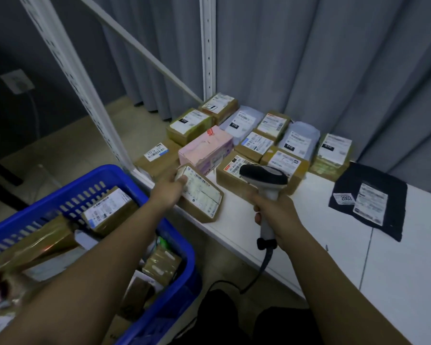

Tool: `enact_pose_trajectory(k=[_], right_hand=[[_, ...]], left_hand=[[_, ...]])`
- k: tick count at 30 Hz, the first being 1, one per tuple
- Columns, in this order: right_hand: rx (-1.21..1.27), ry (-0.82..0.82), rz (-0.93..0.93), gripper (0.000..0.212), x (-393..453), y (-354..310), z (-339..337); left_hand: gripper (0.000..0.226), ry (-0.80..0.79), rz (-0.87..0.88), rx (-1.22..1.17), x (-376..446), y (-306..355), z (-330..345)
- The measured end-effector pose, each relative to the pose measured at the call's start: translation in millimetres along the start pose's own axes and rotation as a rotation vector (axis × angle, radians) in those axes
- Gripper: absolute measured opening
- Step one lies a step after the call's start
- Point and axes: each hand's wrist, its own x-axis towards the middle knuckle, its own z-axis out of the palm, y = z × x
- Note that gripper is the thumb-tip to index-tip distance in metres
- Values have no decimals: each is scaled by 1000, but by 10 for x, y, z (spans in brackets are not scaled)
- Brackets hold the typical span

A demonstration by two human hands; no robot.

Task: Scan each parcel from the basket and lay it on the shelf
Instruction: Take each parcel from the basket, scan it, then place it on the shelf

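Fingers of the left hand curled around the near end of a small brown cardboard parcel, thumb on its white shipping label, holding it at the front edge of the white shelf with the label facing up. Whether the parcel rested on the board or hung just above it could not be told. The right hand gripped the pale handle of a corded barcode scanner, its dark head just beside the held parcel and in front of the boxes behind it; no scan light showed on the label.

Behind the hands, a dozen or so labelled parcels sat packed together toward the back of the shelf, a pink box among them, while a black mailer bag lay apart to the right. At lower left, the blue plastic basket held more parcels awaiting their turn.

The step in hand appeared to be scanning or placing this parcel. The next move would likely call for releasing it flat beside the front row, then reaching into the basket again.
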Motion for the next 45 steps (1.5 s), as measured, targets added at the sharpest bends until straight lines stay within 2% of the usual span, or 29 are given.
enact_pose_trajectory(k=[7, 13, 22, 27, 31, 36, 42, 45], right_hand=[[-10, 6, 71, 20, 183, 68, 83], [-15, -18, 90, 21, 217, 107, 162], [-20, -58, 86, 28, 244, 135, 303], [-43, -90, 83, 16, 195, 132, 375], [-85, -131, 45, 13, 97, 105, 469], [-176, -204, -18, 14, -216, 170, 714], [-338, -403, -20, 8, -750, 329, 1219], [-451, -599, -3, 7, -1073, 315, 1541]], left_hand=[[31, 48, -14, -26, 375, -93, -188], [64, 175, -12, 137, 437, -178, -125], [80, 28, 83, 442, 374, -283, 182], [77, -59, 128, 588, 314, -297, 214], [77, -15, 193, 462, 193, -282, 106], [62, 91, 333, 277, -337, -474, -290], [50, 354, 132, 38, -1076, -1151, -1120], [47, 438, 4, -45, -1450, -1636, -1609]])
